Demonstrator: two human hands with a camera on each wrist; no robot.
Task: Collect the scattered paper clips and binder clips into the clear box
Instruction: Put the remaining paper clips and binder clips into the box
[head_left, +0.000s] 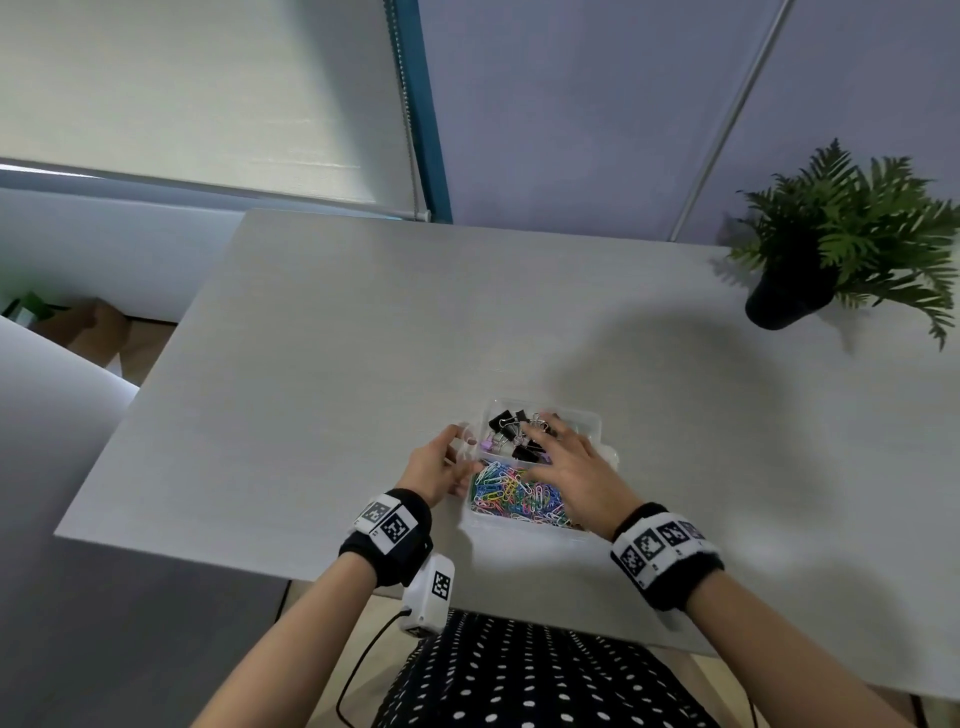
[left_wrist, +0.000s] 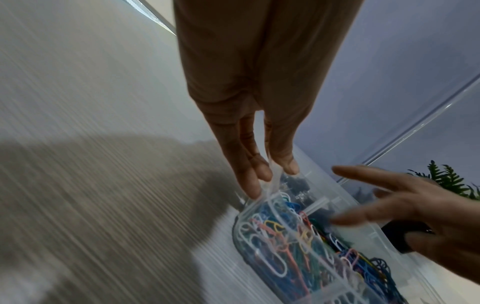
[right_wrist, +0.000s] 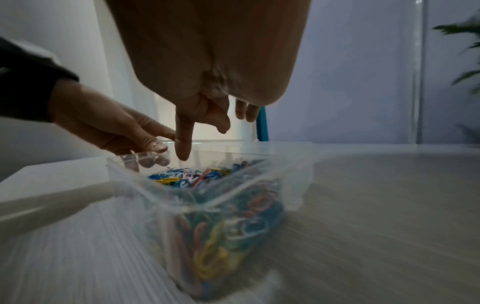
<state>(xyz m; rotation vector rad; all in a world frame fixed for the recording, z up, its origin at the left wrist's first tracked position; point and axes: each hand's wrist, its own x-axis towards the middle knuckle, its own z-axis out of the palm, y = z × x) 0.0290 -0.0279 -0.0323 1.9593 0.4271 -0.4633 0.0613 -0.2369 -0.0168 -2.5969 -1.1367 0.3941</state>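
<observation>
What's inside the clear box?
Colourful paper clips fill the clear box's near compartment; black binder clips fill the far one. The right hand covers some.

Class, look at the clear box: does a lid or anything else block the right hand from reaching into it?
Nothing visible does. The clear box stands open-topped, with no lid over it; the right hand hovers directly above the binder clips, and the left hand only holds the box's left wall.

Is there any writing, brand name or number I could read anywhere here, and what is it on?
No readable text in any view.
Left wristband and right wristband: black-and-white square code patterns, no letters.
White device: same kind of pattern.
Clear box: no label visible.
</observation>
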